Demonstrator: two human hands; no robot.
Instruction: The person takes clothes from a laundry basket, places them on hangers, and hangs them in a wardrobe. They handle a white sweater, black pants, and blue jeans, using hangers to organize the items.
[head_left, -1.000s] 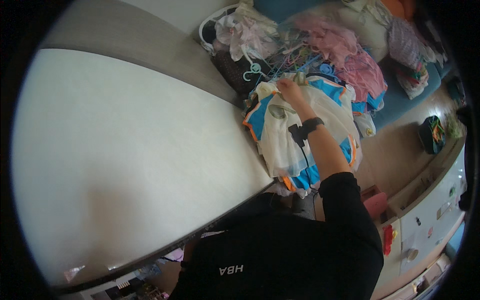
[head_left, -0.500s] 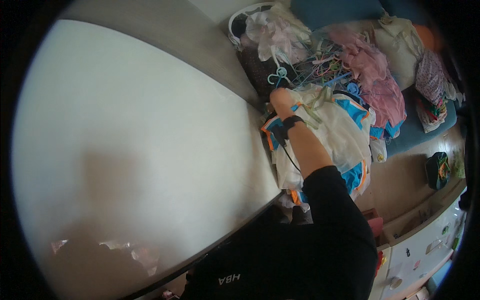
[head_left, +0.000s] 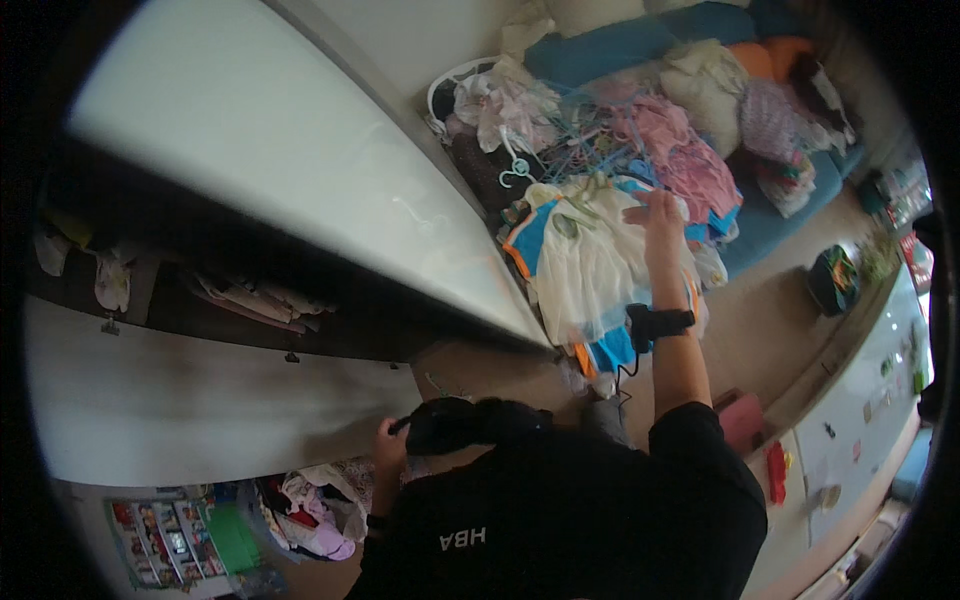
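My right hand [head_left: 660, 222] is over the far right part of a white garment with blue and orange trim [head_left: 590, 255], fingers stretched out and apart. Whether the fingertips touch the cloth I cannot tell. A black device [head_left: 658, 322] with a cable is strapped on that wrist. Low and left of centre, my left hand [head_left: 388, 445] has its fingers curled at the end of a soft-looking black item [head_left: 445, 425], whose kind I cannot make out. A light blue hanger [head_left: 517, 172] lies at the garment's far left corner, and several more are tangled behind it.
A white wardrobe door [head_left: 300, 150] stands swung out beside the garment pile, with clothes [head_left: 260, 300] in the dark interior. Pink clothing [head_left: 680, 150] and bags cover the blue sofa [head_left: 780, 230]. A clothes pile [head_left: 310, 515] lies lower left; a dark bin [head_left: 835, 280] stands right.
My right hand has left the hanger and moved right across the white garment, opening. The view has turned; the wardrobe interior, my left hand and the black item now show.
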